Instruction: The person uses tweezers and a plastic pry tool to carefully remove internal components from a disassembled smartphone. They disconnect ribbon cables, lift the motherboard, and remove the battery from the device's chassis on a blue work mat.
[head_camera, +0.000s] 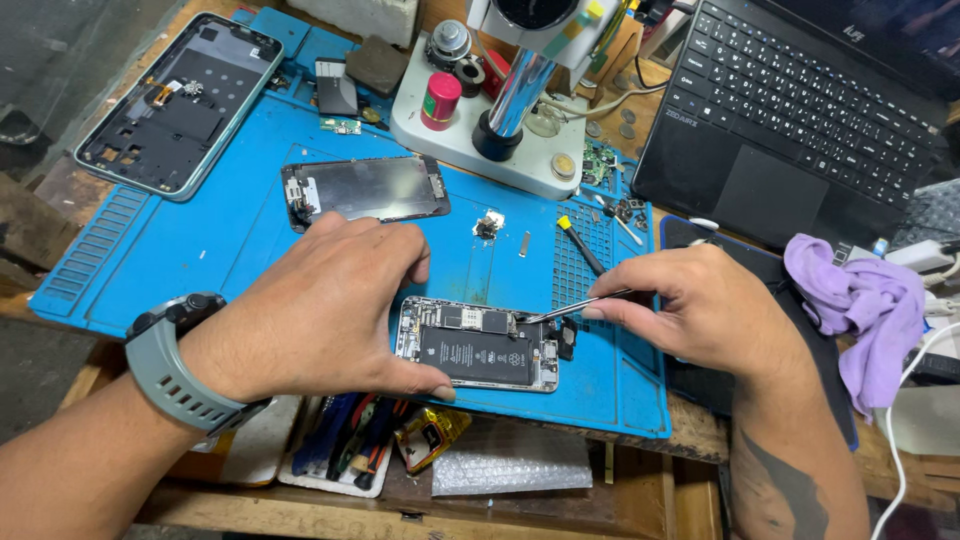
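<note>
Phone repair at the blue work mat (200, 250), lower centre of the frame: your left hand (320, 310) bears down on the opened smartphone (478, 345), its fingers spread over the left end and thumb along the near edge, pinning the chassis flat. Your right hand (700, 310), at centre right, has its fingers clamped on a pair of fine tweezers (570, 308), whose tips meet the upper right part of the exposed board beside the black battery. The step in hand appears to be picking at a small part or connector there; whether the tips grip anything is too small to tell. The next move likely calls for a steady, shallow lift with the chassis held firm. A detached screen assembly (365, 190) lies above, a purple cloth (865, 300) at right.
</note>
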